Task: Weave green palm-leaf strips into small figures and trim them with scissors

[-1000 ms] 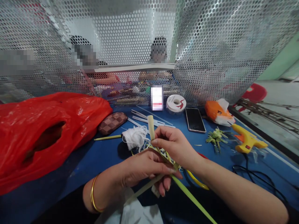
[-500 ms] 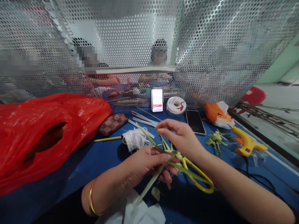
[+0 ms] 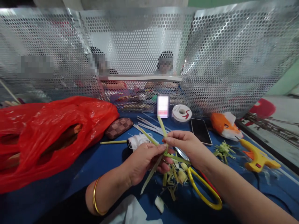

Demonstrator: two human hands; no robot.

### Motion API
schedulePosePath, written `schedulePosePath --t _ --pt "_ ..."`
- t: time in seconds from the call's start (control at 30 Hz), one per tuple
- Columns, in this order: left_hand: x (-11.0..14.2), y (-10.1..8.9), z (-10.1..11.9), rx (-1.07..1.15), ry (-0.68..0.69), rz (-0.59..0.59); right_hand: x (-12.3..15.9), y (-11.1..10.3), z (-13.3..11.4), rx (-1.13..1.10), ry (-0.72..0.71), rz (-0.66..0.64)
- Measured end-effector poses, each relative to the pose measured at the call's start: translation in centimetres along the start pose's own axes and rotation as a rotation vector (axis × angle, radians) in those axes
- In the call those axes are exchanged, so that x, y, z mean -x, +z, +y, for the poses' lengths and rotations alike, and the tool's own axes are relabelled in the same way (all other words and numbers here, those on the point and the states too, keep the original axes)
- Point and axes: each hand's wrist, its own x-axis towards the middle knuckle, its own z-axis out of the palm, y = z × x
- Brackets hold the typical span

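My left hand (image 3: 143, 161) pinches several green leaf strips (image 3: 151, 175) where they cross, their ends pointing out in different directions. The thumb and fingertips of my right hand (image 3: 188, 145) close on one upright strip (image 3: 162, 126) right above that crossing. Under my right hand lie yellow-handled scissors (image 3: 203, 199), blades partly hidden. Cut plant scraps (image 3: 172, 179) are scattered on the blue table just beneath the strips. A ball of white string (image 3: 139, 140) sits behind my left hand.
A red plastic bag (image 3: 93, 109) fills the left side. Farther back are a checkered pouch (image 3: 119, 127), a lit phone (image 3: 163, 105), a ribbon spool (image 3: 181, 113) and a dark phone (image 3: 201, 131). At right lie a tissue pack (image 3: 223, 124) and a yellow glue gun (image 3: 257, 155). Behind perforated sheeting sit people.
My right hand, raised above the strips before, has come down and now pinches an upright strip at the crossing. The scissors and scraps show more. The view has tilted up.
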Motion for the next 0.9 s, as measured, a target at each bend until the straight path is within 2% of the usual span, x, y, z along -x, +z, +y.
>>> schedulePosePath --t 0.13,0.3,0.63,0.77,0.8,0.9 --pt "-0.2 -0.1 -0.3 0.0 0.004 0.009 0.1 0.6 0.5 -0.123 -0.027 0.057" --pt "-0.2 -0.1 -0.4 -0.044 0.033 -0.028 0.1 0.7 0.8 -0.073 -0.101 0.194" --pt "-0.1 -0.1 -0.2 -0.092 0.058 -0.029 -0.1 1.2 1.1 0.01 -0.146 0.288" --pt "-0.3 -0.1 -0.4 0.016 0.073 0.019 -0.3 0.1 0.6 0.21 -0.193 0.26" --pt "-0.3 -0.2 -0.4 0.033 0.087 0.046 -0.2 -0.1 0.3 0.306 -0.243 0.297" --pt "-0.4 -0.5 0.2 0.057 0.172 0.132 1.0 -0.2 -0.6 0.628 -0.501 0.523"
